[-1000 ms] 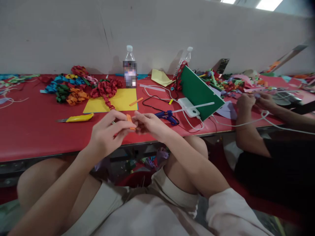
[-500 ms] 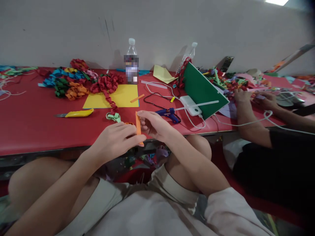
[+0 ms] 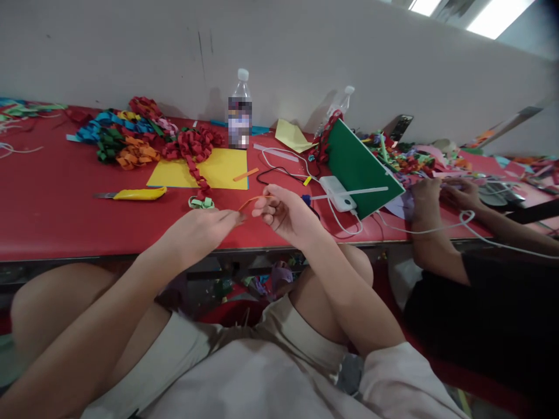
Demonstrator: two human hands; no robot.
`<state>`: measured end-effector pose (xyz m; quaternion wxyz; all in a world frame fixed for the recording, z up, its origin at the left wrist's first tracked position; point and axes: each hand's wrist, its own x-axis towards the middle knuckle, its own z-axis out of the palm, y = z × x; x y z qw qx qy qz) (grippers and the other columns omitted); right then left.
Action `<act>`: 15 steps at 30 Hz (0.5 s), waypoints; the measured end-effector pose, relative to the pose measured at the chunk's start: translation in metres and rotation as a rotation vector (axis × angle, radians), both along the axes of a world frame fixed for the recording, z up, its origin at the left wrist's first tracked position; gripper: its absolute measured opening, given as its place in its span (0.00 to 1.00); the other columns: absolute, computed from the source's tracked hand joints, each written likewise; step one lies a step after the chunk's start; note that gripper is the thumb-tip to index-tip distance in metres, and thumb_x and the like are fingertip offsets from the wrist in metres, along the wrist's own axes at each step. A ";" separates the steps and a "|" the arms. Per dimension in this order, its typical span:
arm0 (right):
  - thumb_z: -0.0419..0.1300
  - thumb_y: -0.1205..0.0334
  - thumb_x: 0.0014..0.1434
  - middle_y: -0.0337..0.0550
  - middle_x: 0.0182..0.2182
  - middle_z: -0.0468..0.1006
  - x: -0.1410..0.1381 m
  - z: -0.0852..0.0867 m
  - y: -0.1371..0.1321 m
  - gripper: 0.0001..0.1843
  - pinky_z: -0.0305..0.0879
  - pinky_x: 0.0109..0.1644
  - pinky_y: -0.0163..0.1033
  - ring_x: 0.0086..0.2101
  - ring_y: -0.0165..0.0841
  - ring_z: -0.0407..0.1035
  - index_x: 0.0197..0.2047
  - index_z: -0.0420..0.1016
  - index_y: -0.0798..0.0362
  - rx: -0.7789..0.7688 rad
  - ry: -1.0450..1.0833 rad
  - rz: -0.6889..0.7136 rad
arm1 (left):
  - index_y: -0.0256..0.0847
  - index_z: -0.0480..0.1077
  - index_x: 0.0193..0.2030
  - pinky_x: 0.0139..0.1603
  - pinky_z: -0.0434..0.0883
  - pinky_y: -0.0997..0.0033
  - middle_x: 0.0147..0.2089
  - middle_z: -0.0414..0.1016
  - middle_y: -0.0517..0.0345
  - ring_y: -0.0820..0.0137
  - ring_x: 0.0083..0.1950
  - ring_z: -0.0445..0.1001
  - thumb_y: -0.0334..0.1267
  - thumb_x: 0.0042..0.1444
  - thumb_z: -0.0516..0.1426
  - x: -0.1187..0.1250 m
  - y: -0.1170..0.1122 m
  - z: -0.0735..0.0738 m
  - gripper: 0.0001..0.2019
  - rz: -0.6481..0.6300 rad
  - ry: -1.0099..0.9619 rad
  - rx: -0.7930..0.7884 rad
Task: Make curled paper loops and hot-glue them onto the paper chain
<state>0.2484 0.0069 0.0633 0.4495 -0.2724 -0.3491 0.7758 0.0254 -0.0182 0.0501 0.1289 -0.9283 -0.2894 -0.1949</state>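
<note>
An orange paper strip (image 3: 248, 202) stretches between my two hands, edge-on and slightly curved, above the front of the red table. My left hand (image 3: 205, 230) pinches its left end, the fingertips slightly blurred. At the other end, the thumb and fingers of my right hand (image 3: 286, 214) are closed on the strip. Just behind my left hand lie pale green paper links (image 3: 201, 202), joined to a red paper chain (image 3: 198, 174) that runs back over a yellow sheet (image 3: 222, 166). The blue glue gun (image 3: 306, 199) is mostly hidden behind my right hand.
A yellow utility knife (image 3: 140, 194) lies on the left with its blade out. Piled paper chains (image 3: 126, 139) and a bottle (image 3: 240, 116) stand behind. To the right are a white power strip (image 3: 338, 195), cables and a leaning green board (image 3: 362, 166). Another person's hands (image 3: 425, 195) work farther right.
The orange strip has turned from upright and broad-side to nearly level and edge-on. My right hand has risen slightly and moved right; the left hand's fingers have drawn together on the strip.
</note>
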 end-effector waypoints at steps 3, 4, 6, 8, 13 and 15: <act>0.66 0.62 0.62 0.39 0.33 0.84 0.000 0.000 -0.005 0.06 0.74 0.33 0.24 0.34 0.26 0.81 0.42 0.76 0.53 0.055 0.004 0.060 | 0.36 0.73 0.44 0.31 0.65 0.68 0.33 0.76 0.52 0.65 0.33 0.75 0.29 0.68 0.47 -0.003 0.007 -0.002 0.13 0.075 -0.054 -0.057; 0.67 0.61 0.61 0.39 0.35 0.85 -0.001 -0.001 -0.006 0.09 0.75 0.34 0.25 0.35 0.27 0.81 0.44 0.76 0.53 0.061 -0.021 0.094 | 0.37 0.73 0.41 0.30 0.64 0.68 0.32 0.76 0.53 0.66 0.31 0.74 0.30 0.68 0.47 -0.002 0.008 -0.003 0.13 0.122 -0.122 -0.061; 0.69 0.61 0.60 0.41 0.36 0.85 -0.005 -0.003 -0.008 0.12 0.77 0.36 0.26 0.37 0.29 0.82 0.46 0.76 0.53 0.054 -0.081 0.130 | 0.39 0.73 0.36 0.28 0.62 0.69 0.27 0.75 0.56 0.69 0.26 0.71 0.34 0.68 0.49 0.003 0.011 -0.003 0.13 0.221 -0.297 -0.091; 0.70 0.60 0.58 0.42 0.35 0.85 -0.011 -0.006 -0.010 0.13 0.78 0.39 0.28 0.37 0.29 0.82 0.44 0.75 0.54 0.042 -0.119 0.118 | 0.40 0.73 0.32 0.30 0.63 0.70 0.23 0.72 0.59 0.71 0.24 0.69 0.38 0.67 0.51 0.010 0.013 -0.001 0.14 0.288 -0.488 -0.175; 0.72 0.51 0.55 0.42 0.31 0.84 -0.028 -0.015 -0.009 0.18 0.78 0.39 0.31 0.31 0.28 0.80 0.39 0.74 0.55 0.183 -0.164 0.068 | 0.39 0.78 0.43 0.42 0.73 0.66 0.42 0.82 0.49 0.63 0.41 0.79 0.46 0.65 0.55 0.027 0.013 0.010 0.15 0.142 -1.034 -0.777; 0.69 0.48 0.56 0.41 0.29 0.83 -0.031 -0.017 -0.009 0.18 0.76 0.34 0.32 0.28 0.29 0.79 0.37 0.74 0.54 0.277 -0.236 -0.013 | 0.37 0.77 0.49 0.40 0.74 0.62 0.52 0.80 0.42 0.60 0.43 0.79 0.48 0.64 0.55 0.034 0.012 0.013 0.18 -0.018 -1.228 -1.060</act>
